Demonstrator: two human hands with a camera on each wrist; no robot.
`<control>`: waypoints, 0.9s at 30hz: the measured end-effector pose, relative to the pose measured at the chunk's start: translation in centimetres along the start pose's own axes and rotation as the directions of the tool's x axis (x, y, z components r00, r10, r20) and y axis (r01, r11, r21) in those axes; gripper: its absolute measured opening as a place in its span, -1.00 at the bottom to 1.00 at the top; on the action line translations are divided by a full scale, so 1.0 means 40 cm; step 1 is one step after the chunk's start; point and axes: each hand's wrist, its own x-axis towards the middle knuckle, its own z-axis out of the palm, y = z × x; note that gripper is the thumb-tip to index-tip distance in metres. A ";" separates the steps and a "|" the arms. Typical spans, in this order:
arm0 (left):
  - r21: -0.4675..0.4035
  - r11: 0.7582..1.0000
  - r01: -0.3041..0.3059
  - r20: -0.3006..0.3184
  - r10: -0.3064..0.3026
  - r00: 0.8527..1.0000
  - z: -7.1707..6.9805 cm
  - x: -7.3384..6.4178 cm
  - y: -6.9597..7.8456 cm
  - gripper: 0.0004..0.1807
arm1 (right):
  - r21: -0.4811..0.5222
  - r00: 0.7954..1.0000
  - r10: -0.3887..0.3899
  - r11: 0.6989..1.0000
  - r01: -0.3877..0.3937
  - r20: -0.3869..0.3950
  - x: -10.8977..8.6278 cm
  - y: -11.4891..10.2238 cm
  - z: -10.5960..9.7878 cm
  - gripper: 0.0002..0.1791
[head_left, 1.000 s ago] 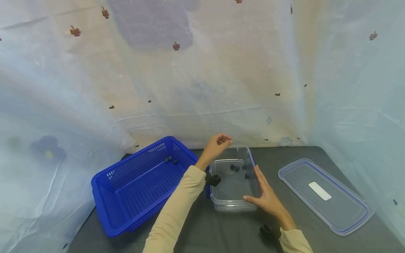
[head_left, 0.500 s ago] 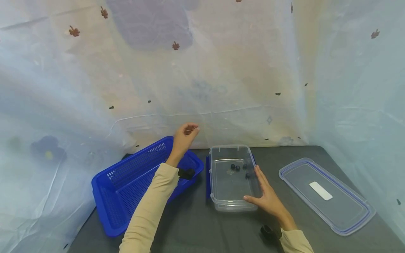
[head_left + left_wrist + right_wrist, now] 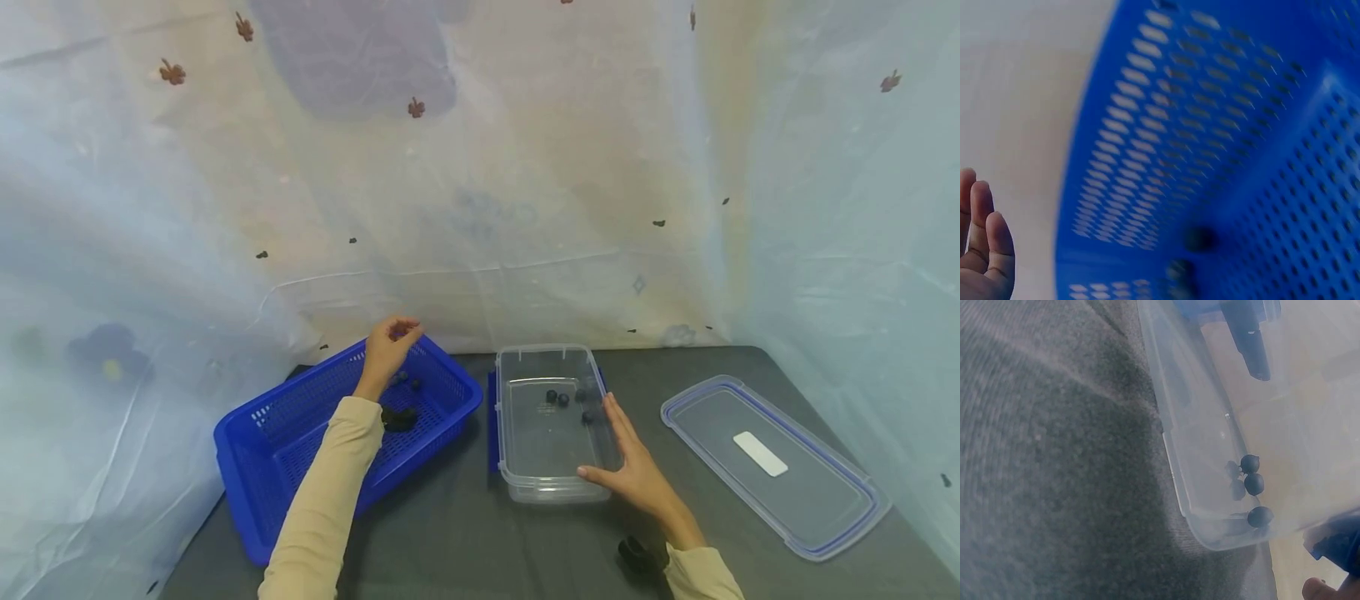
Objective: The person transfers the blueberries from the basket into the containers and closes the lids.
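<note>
My left hand [image 3: 388, 354] hangs over the back part of a blue perforated plastic basket [image 3: 247, 467], fingers loosely bent with nothing visible between them. Just below it, dark blueberries [image 3: 416, 384] lie on the basket floor; the left wrist view shows blueberries [image 3: 1199, 238] in the corner, with the fingertips [image 3: 999, 234] outside the rim. A clear plastic food container [image 3: 551, 482] holds several blueberries [image 3: 562, 400] towards its back. Against its right side and front corner rests my right hand [image 3: 637, 475], thumb and fingers spread and fairly straight.
To the right lies the container's clear lid [image 3: 817, 492] with a blue seal and a white label. Blue side clips [image 3: 492, 421] hang from the container. A patterned sheet [image 3: 480, 208] rises behind the dark grey table [image 3: 465, 542].
My left hand has moved left from above the clear container to over the basket, lowering in the last half second. The right hand stays at the container.
</note>
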 end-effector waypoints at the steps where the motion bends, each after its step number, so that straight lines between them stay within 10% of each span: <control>1: 0.016 1.000 0.016 -0.009 -0.016 1.000 -0.001 0.000 -0.012 -0.74 | 0.004 1.000 -0.002 1.000 0.002 -0.001 0.000 0.000 0.000 0.24; 14: 0.169 0.971 0.166 -0.028 -0.164 0.986 0.012 -0.026 -0.120 -0.78 | 0.005 1.000 -0.008 1.000 0.008 -0.003 -0.002 0.000 0.002 0.26; 27: 0.299 0.902 0.312 0.057 -0.343 0.937 0.029 -0.034 -0.150 -0.69 | 0.014 1.000 -0.002 1.000 0.002 -0.011 0.001 -0.002 -0.001 0.25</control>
